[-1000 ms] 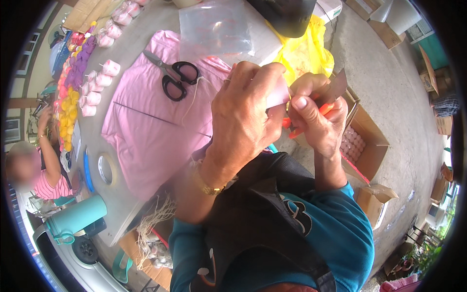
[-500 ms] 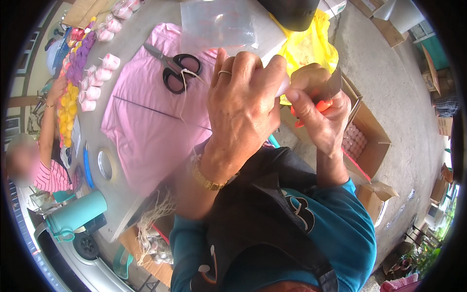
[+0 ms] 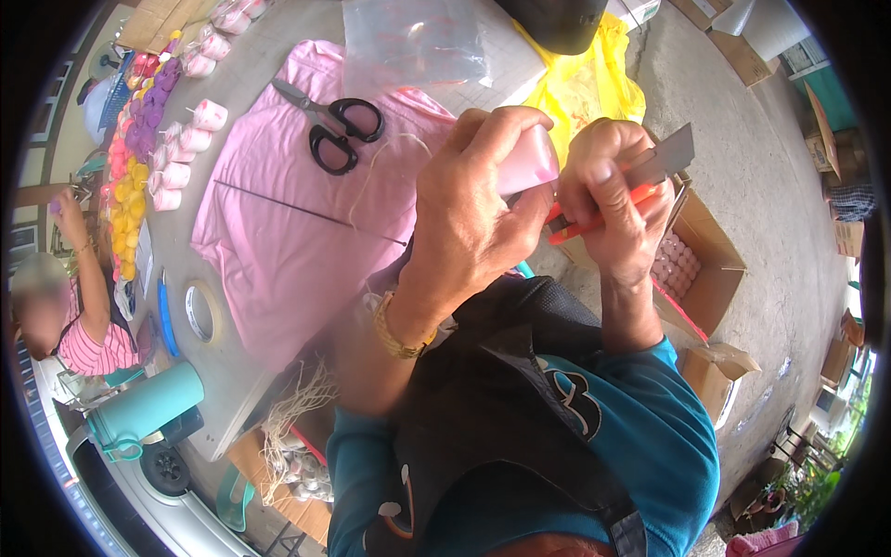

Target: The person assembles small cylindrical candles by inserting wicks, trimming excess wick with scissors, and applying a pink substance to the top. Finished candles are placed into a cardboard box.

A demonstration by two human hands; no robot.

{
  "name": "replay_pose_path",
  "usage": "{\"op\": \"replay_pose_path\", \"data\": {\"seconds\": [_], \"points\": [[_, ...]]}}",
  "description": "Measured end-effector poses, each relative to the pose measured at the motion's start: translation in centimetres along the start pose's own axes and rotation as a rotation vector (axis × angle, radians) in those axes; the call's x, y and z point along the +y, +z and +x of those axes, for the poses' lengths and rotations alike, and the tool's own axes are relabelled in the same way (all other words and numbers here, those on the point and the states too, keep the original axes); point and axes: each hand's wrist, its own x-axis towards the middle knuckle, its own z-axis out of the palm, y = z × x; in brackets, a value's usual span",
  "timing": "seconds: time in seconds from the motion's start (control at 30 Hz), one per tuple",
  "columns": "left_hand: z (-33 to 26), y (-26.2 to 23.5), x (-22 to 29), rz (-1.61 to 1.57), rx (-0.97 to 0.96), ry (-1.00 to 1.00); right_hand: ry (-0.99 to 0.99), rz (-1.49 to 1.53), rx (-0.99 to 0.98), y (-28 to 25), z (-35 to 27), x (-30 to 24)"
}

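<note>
My left hand (image 3: 478, 200) is closed around a glossy pink candle (image 3: 529, 162), whose end shows between thumb and fingers. A thin white string (image 3: 371, 176) lies curved beside this hand; whether it joins the candle is hidden. My right hand (image 3: 622, 204) grips an orange cutter knife (image 3: 587, 223), its wide grey blade (image 3: 666, 156) pointing up and right, away from the candle. The two hands are close together above the table's near edge. Black-handled scissors (image 3: 339, 135) and a thin dark rod (image 3: 288, 206) lie on a pink cloth (image 3: 269, 251).
A clear plastic bag (image 3: 413, 46) and yellow bag (image 3: 594, 79) lie beyond. Wrapped pink-white rolls (image 3: 195, 139), tape (image 3: 201, 311) and a teal tumbler (image 3: 148, 404) stand left. An open carton (image 3: 710, 251) holds pink pieces. Another person (image 3: 88, 316) works at far left.
My right hand has moved slightly right and down from the candle, and the knife blade has swung outward. More of the candle shows. The other person's hand has drawn back, holding something purple.
</note>
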Motion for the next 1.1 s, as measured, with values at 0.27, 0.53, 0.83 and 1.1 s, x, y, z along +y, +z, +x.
{"op": "replay_pose_path", "data": {"seconds": [0.27, 0.53, 0.83, 1.1], "points": [[-0.4, -1.5, -0.1, -0.472, -0.149, -0.083, -0.15, -0.685, 0.356, -2.7, 1.3, -0.6], [-0.5, -3.3, -0.2, -0.468, -0.163, -0.072, -0.163, -0.93, 0.346, -4.4, 1.9, -1.1], [-2.9, -6.3, 0.5, -0.596, 0.016, -0.156, -0.07, -0.809, -0.089, 1.6, 1.0, -2.2], [-3.0, -7.1, 0.7, -0.016, 0.084, -0.007, -0.251, -0.872, -0.404, 6.5, -0.8, -2.9]]}}
